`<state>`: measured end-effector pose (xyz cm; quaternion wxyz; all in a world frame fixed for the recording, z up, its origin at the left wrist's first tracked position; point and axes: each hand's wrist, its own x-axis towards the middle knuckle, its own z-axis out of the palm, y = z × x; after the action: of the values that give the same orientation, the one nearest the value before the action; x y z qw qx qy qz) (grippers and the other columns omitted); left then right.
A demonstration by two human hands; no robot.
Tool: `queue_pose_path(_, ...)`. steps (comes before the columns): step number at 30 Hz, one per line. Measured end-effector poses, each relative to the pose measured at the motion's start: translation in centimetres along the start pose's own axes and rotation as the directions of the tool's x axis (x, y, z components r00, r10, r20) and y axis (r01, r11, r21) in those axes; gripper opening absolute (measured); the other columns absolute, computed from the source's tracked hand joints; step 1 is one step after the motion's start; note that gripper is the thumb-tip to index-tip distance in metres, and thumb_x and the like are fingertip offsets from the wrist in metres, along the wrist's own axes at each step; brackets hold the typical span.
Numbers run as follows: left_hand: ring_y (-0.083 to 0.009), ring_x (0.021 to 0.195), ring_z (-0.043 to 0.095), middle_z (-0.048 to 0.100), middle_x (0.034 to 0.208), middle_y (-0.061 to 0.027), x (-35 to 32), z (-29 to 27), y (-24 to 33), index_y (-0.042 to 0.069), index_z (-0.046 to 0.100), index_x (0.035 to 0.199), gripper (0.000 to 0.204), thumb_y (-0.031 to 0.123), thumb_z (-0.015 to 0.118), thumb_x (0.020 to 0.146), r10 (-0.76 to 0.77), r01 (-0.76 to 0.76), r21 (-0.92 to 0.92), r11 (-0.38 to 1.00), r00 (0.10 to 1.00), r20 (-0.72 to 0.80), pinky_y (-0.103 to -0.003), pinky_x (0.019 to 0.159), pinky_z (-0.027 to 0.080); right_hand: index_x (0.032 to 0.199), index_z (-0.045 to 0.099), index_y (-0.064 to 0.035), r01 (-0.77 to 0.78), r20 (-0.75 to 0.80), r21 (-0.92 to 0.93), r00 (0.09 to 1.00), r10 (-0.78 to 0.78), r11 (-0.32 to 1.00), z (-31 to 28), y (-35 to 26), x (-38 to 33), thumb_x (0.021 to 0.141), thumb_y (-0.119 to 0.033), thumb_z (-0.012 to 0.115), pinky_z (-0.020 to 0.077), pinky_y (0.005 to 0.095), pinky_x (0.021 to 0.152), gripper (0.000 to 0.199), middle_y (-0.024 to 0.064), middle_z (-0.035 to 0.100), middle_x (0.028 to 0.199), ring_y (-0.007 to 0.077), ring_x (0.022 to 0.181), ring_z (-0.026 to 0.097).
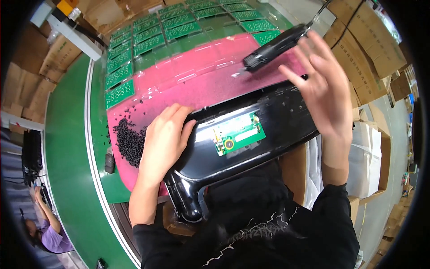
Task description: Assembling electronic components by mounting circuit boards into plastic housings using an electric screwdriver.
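While the left hand (163, 134) rests on the black housing (286, 116), whether its fingers clamp the edge I cannot tell; the right hand (327, 89) spreads its fingers beside a black screwdriver (277, 47). One green circuit board (240, 135) lies on the housing.

Glossy black housing (284, 121) lies slanted, right end farther; green circuit board (244, 136) on its upper surface. Black corded screwdriver (275, 48) on the far side, tip leftward.

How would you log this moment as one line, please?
left hand: on black casing; right hand: open, blurred, near black driver, contact unclear; casing: green circuit board on top; pink mat: small black parts piled
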<state>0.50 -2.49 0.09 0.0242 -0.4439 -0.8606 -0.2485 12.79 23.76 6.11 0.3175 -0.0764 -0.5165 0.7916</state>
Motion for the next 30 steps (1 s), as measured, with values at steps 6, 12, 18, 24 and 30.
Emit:
queue_pose_path(6, -0.0393, 0.08, 0.065, 0.066, 0.084, -0.0165, 1.3, -0.8, 0.7, 0.001, 0.069, 0.089, 0.018, 0.017, 0.072, 0.082, -0.11, 0.107, 0.028, 0.994, 0.981, 0.161, -0.045, 0.071, 0.052, 0.145, 0.037, -0.0035, 0.707, 0.264, -0.215, 0.706, -0.657, 0.673, 0.8, -5.5, -2.3, 0.086, -0.023, 0.061, 0.0267, 0.0663, 0.11, 0.066, 0.022, 0.03, 0.15, 0.0372, 0.141, 0.03)
queue_pose_path(12, -0.0352, 0.076, 0.066, 0.067, 0.084, -0.0158, 2.6, -2.5, 1.5, -0.001, 0.07, 0.09, 0.013, 0.007, 0.071, 0.08, -0.024, 0.02, -0.131, 0.991, 0.999, -0.031, -0.038, 0.067, 0.052, 0.134, 0.041, -0.0053, 0.821, 0.336, -0.223, 0.571, -0.749, 0.525, -4.3, -10.2, -3.8, 0.086, -0.021, 0.062, 0.0295, 0.0603, 0.104, 0.054, 0.0185, 0.034, 0.14, 0.0341, 0.131, 0.034)
queue_pose_path(18, -0.0309, 0.079, 0.069, 0.069, 0.086, -0.0134, -5.2, -6.6, 7.5, -0.002, 0.071, 0.091, 0.016, -0.005, 0.065, 0.076, 0.131, -0.135, 0.011, 0.991, 0.931, -0.341, -0.035, 0.069, 0.055, 0.122, 0.046, -0.0072, 0.985, 0.452, -0.071, 0.171, -0.875, 0.156, -7.9, -17.2, -4.7, 0.086, -0.02, 0.064, 0.0323, 0.0543, 0.097, 0.043, 0.0149, 0.039, 0.129, 0.031, 0.12, 0.038)
queue_pose_path(24, -0.021, 0.085, 0.066, 0.07, 0.097, -0.012, -10.5, -9.9, 7.6, -0.001, 0.072, 0.1, 0.015, 0.001, 0.067, 0.086, -0.348, 0.627, 0.224, 0.746, 0.655, -0.671, -0.038, 0.074, 0.054, 0.111, 0.05, -0.009, 0.978, 0.595, 0.037, -0.187, -0.782, -0.206, -9.9, -21.2, -0.8, 0.085, -0.019, 0.065, 0.0351, 0.0483, 0.09, 0.031, 0.0114, 0.043, 0.119, 0.0279, 0.11, 0.042)
queue_pose_path(30, -0.0314, 0.079, 0.064, 0.066, 0.093, -0.0246, -15.2, -8.8, 1.4, -0.011, 0.063, 0.089, 0.023, 0.012, 0.064, 0.085, -0.698, 0.076, -0.697, 0.713, -0.018, -0.716, -0.044, 0.073, 0.054, 0.1, 0.054, -0.0109, 0.999, 0.637, -0.042, 0.023, -0.77, -0.005, -10.5, -17.9, -0.8, 0.085, -0.017, 0.067, 0.0379, 0.0423, 0.083, 0.02, 0.0079, 0.047, 0.108, 0.0249, 0.1, 0.046)
